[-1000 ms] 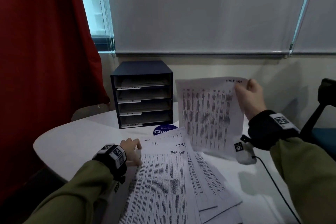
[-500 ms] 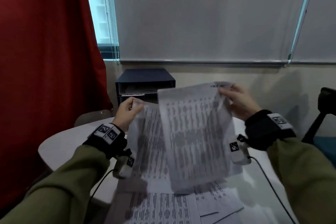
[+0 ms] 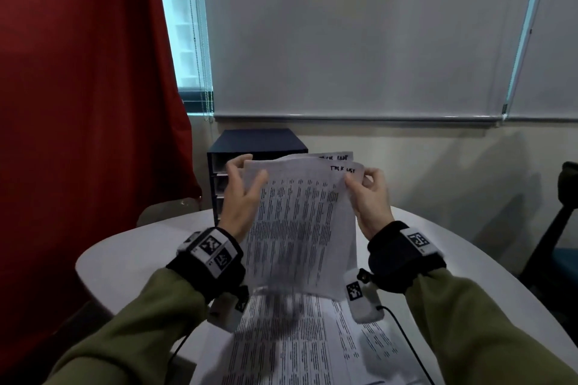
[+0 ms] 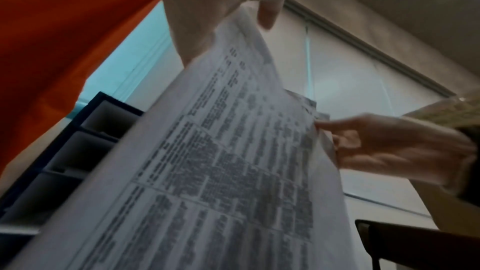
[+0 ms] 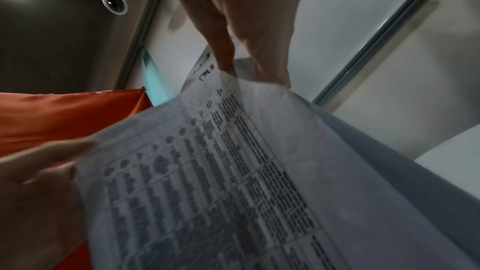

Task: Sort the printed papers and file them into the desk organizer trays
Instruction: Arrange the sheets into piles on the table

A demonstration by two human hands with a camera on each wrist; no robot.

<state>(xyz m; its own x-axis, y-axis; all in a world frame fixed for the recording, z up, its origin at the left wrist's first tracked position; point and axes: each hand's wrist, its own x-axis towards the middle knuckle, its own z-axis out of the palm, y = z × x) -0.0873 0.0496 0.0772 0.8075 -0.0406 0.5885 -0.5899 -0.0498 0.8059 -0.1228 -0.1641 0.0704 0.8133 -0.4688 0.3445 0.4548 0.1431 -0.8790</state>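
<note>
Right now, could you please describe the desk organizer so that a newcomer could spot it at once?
Find the red curtain on the left; beside it, under the white blind, stands the desk organizer on the white table. It is the only dark blue box with stacked trays.

Two printed sheets [image 3: 300, 222] are held upright above the table, one behind the other, each with a handwritten heading at its top right corner. Two hands are counted on them: the left hand [image 3: 240, 197] at 9 o'clock, the right hand [image 3: 372, 197] at 3 o'clock. One desk organizer [image 3: 256, 142] is seen at 12 o'clock; several more papers [image 3: 312, 341], uncountable, are spread at 6 o'clock.
</note>
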